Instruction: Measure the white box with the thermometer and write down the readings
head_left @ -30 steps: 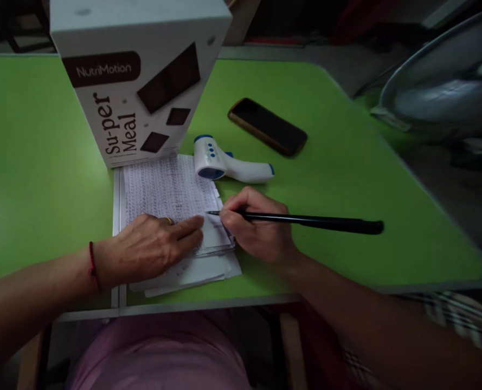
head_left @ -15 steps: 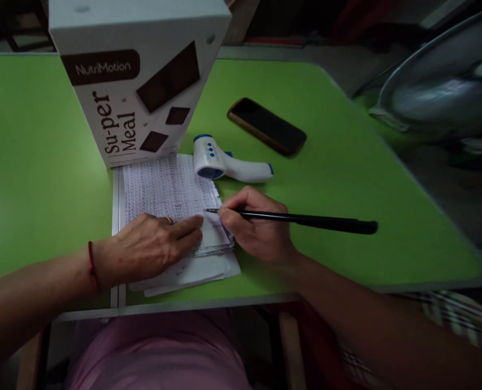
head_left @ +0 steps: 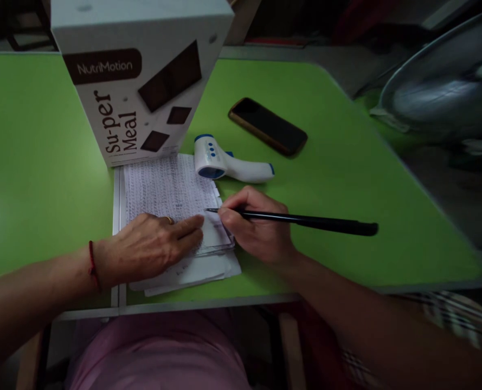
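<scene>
A black pen (head_left: 306,220) is pinched in my right hand (head_left: 261,225), its tip at the right part of a sheet covered in rows of handwriting (head_left: 159,187). My left hand (head_left: 155,246) lies flat on the lower part of that sheet, fingers stretched toward the pen tip. More loose papers (head_left: 204,273) stick out beneath, at the near side. Just beyond the sheet's upper right edge rests a white and blue infrared thermometer (head_left: 232,162). A tall white NutriMotion box (head_left: 119,114) stands at the top end of the papers.
A dark phone in a brown case (head_left: 267,125) lies on the green table (head_left: 346,189) behind the thermometer. Past the table's right edge is a large round fan-like object (head_left: 439,86). A metal seam (head_left: 119,295) runs across the tabletop at the left of the papers.
Hands, pen and papers keep almost the same places. The whole view has shifted very slightly.
</scene>
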### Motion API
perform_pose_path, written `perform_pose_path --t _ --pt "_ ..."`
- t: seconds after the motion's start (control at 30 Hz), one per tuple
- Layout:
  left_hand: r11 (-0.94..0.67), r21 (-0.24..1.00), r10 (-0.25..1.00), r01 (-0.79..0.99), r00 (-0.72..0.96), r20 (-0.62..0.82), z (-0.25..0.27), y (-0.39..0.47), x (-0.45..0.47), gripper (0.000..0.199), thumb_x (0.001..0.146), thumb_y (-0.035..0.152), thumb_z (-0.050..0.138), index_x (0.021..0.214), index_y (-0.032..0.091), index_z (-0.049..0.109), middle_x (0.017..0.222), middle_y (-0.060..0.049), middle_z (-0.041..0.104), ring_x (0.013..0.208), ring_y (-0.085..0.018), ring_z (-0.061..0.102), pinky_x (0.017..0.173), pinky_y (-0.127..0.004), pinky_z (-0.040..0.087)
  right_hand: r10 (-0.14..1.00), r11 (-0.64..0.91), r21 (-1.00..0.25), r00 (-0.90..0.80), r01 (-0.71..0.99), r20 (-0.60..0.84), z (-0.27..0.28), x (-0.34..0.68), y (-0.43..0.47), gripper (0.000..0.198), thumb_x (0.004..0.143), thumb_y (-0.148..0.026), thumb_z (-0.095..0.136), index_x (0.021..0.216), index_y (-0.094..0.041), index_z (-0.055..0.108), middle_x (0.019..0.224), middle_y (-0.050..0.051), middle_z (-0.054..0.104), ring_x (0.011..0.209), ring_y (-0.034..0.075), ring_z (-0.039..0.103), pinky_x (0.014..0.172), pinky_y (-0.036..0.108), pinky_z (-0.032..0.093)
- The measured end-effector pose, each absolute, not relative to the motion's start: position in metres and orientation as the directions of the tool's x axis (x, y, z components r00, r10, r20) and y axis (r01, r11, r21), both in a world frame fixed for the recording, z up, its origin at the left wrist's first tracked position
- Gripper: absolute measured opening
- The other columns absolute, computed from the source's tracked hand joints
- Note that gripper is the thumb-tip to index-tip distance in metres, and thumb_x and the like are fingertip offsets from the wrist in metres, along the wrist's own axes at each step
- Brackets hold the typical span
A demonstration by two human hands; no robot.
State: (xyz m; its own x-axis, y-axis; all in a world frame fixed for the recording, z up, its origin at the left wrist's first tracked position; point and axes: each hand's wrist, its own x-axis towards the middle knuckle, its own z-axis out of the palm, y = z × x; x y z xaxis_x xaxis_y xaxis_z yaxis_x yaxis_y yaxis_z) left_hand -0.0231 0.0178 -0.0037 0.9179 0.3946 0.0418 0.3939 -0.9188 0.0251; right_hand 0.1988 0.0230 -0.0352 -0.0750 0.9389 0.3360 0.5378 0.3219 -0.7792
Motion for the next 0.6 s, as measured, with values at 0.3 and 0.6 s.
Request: perform_pose_path --t 0.3,0.6 --pt "-0.919 0.020 0.395 0.394 0.918 0.037 -0.003 0.018 -0.023 0.036 0.099 0.005 0.033 0.121 0.010 0.061 0.141 -0.014 0.060 0.074 -0.019 0.071 0.047 -0.033 0.052 0.888 0.346 -0.756 0.066 0.555 0.455 -0.027 0.202 0.027 0.008 0.075 -0.023 0.064 0.069 -0.026 0.059 0.054 -0.004 0.059 0.045 0.012 0.050 0.042 0.027 0.041" --pt "-0.946 0.124 0.313 0.300 0.944 0.105 -0.007 0.019 -0.027 0.038 0.104 0.011 0.032 0.138 0.013 0.050 0.144 -0.012 0.059 0.088 -0.018 0.073 0.062 -0.032 0.058 0.773 0.586 -0.250 -0.439 0.771 0.458 0.027 0.199 0.054 0.007 0.085 -0.022 0.068 0.087 -0.024 0.074 0.086 0.006 0.068 0.074 0.019 0.060 0.061 0.033 0.045"
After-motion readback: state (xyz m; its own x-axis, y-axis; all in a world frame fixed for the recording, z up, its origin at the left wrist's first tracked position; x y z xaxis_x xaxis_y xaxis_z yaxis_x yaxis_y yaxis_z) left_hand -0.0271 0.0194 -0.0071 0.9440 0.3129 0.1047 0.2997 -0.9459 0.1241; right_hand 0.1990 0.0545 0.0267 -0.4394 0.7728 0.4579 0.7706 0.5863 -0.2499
